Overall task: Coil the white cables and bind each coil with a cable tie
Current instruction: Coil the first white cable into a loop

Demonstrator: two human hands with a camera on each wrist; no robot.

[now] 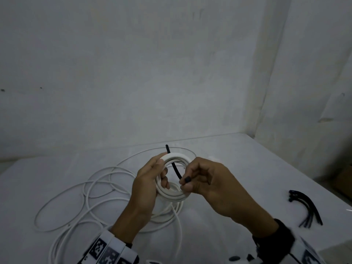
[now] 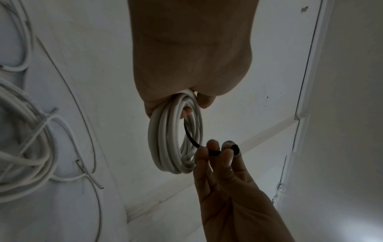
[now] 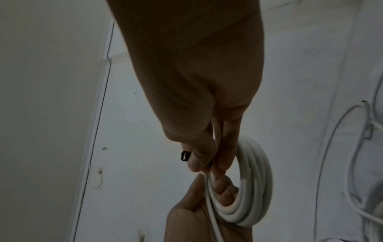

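Threading coil (image 1: pixel 172 178) between both hands, seemingly: cable tie (image 1: pixel 176 166).

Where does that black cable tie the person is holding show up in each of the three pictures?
Head view: black cable tie at centre, passing through the white coil, its head pinched by the right hand.
Left wrist view: tie below centre, inside the coil.
Right wrist view: only its head shows, left of the thumb.
Shared landmark: the white coil gripped by the left hand.
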